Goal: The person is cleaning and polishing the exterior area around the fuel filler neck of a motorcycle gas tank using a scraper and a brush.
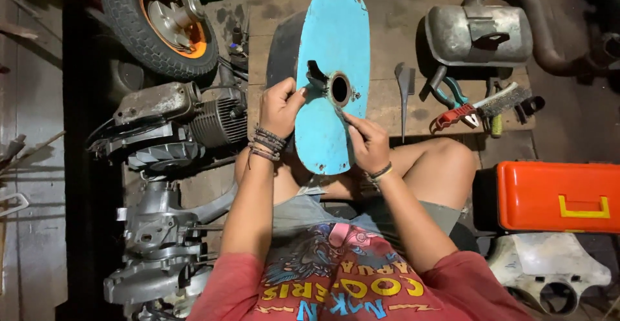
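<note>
A light blue, worn metal scooter panel (336, 37) stands upright between my knees, with a round hole (340, 89) and a dark lever piece near its middle. My left hand (279, 104) grips the panel's left edge, fingers next to the dark lever. My right hand (368, 141) holds the panel's lower right edge, with fingers reaching up toward the hole. Both wrists wear bracelets.
A scooter engine (174, 124) and wheel (161, 20) lie at the left. On the wooden board (394, 11) ahead rest a muffler (481, 33), pliers (455, 104), a wire brush (504, 100) and a metal blade (404, 88). An orange toolbox (558, 195) and a white cover (549, 272) sit at the right.
</note>
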